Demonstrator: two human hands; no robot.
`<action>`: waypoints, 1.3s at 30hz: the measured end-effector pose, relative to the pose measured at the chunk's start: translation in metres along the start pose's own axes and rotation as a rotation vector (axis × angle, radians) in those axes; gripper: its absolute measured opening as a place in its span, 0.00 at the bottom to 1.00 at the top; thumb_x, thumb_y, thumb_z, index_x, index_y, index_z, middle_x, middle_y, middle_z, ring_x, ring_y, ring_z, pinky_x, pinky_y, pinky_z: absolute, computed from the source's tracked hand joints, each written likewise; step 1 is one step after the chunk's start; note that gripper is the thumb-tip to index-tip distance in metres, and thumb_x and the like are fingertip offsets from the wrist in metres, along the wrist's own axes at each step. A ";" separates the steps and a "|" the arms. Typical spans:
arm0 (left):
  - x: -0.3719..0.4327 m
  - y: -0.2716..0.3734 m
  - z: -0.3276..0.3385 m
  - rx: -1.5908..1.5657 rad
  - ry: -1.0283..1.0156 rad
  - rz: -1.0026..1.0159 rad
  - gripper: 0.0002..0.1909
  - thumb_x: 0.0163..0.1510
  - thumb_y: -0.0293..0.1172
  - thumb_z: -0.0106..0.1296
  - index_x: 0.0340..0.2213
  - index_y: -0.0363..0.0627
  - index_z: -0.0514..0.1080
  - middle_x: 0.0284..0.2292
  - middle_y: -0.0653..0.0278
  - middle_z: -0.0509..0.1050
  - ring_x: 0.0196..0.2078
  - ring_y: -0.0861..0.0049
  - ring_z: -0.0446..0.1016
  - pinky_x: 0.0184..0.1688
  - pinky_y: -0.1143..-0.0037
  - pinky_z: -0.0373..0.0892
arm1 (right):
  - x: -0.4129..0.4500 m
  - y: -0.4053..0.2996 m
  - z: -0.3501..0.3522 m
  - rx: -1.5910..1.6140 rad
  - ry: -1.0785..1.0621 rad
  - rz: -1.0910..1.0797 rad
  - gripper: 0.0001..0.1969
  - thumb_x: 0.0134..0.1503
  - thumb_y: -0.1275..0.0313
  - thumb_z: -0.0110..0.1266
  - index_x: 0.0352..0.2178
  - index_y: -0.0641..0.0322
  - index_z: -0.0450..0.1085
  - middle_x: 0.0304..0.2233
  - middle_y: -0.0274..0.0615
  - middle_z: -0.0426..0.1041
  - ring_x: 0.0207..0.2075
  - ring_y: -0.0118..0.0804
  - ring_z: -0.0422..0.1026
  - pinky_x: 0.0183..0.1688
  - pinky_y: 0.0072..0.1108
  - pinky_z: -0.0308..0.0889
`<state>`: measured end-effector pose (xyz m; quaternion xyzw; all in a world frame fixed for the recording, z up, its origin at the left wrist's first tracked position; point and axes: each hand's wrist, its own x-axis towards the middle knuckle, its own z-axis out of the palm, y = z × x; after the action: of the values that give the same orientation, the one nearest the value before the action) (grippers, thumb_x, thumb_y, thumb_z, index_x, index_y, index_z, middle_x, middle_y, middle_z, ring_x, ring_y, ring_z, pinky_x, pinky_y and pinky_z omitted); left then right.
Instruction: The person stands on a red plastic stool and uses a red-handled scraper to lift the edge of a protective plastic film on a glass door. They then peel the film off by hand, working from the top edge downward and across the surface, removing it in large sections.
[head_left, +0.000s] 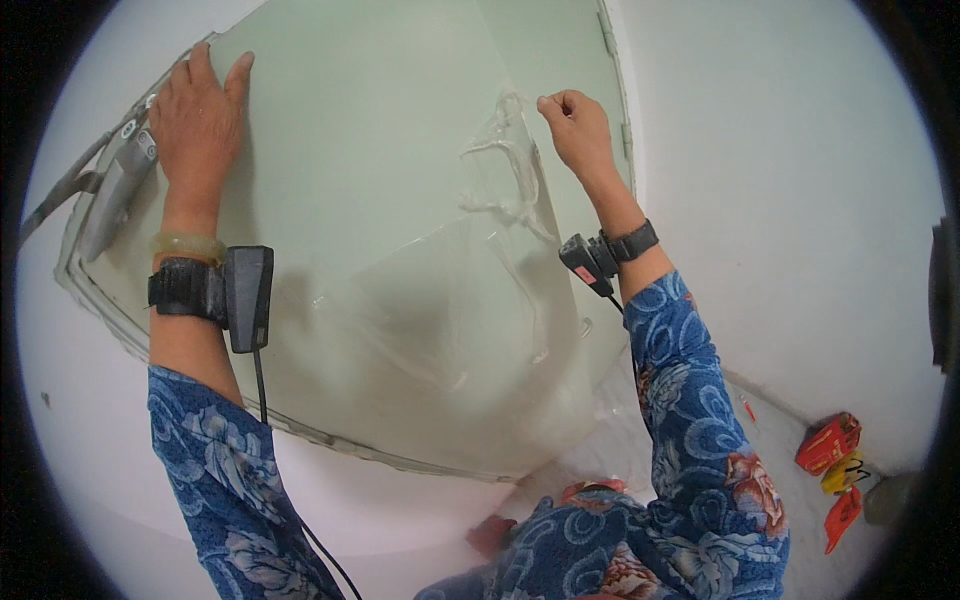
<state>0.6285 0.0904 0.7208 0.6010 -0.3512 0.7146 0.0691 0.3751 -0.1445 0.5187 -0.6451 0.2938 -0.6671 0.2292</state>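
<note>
A pale green door panel (360, 97) fills the middle of the view. My left hand (199, 112) lies on its upper left part, fingers extended and thumb apart, beside a grey metal door closer (124, 191). Crumpled clear plastic film (517, 169) hangs loose from the panel right of centre, with wrinkles running down and left. Close to the film's upper end is my right hand (581, 131), its fingers curled and thumb against them. Whether any transparent film is pinched there I cannot tell.
Hinges (627, 139) line the door's right edge beside a white wall (765, 195). At lower right, a red package (829, 442), a yellow item (844, 472) and an orange-red piece (843, 517) lie on the floor. Both wrists carry strapped black devices with cables, the left one (250, 300) near the panel.
</note>
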 end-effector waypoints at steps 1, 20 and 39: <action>0.000 -0.001 0.001 0.016 0.000 0.005 0.31 0.61 0.57 0.37 0.51 0.41 0.64 0.47 0.51 0.71 0.51 0.56 0.69 0.54 0.61 0.61 | 0.001 0.002 0.001 0.122 -0.017 0.017 0.14 0.54 0.65 0.51 0.25 0.68 0.73 0.21 0.50 0.73 0.22 0.45 0.71 0.30 0.32 0.67; 0.001 -0.001 0.002 0.054 0.031 0.025 0.33 0.61 0.58 0.36 0.53 0.42 0.63 0.48 0.51 0.70 0.52 0.56 0.68 0.54 0.59 0.62 | -0.008 -0.005 0.017 0.140 -0.014 -0.166 0.22 0.58 0.61 0.48 0.18 0.71 0.62 0.16 0.51 0.65 0.17 0.45 0.61 0.24 0.33 0.59; 0.001 -0.012 0.026 0.178 0.073 0.193 0.31 0.59 0.56 0.41 0.53 0.43 0.64 0.48 0.52 0.70 0.52 0.56 0.67 0.55 0.58 0.61 | -0.068 0.043 0.006 -0.164 0.129 -0.590 0.25 0.54 0.67 0.60 0.52 0.58 0.61 0.55 0.47 0.60 0.58 0.47 0.57 0.54 0.38 0.63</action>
<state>0.6557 0.0836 0.7273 0.5417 -0.3398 0.7677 -0.0408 0.3818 -0.1289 0.4398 -0.6753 0.1609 -0.7183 -0.0461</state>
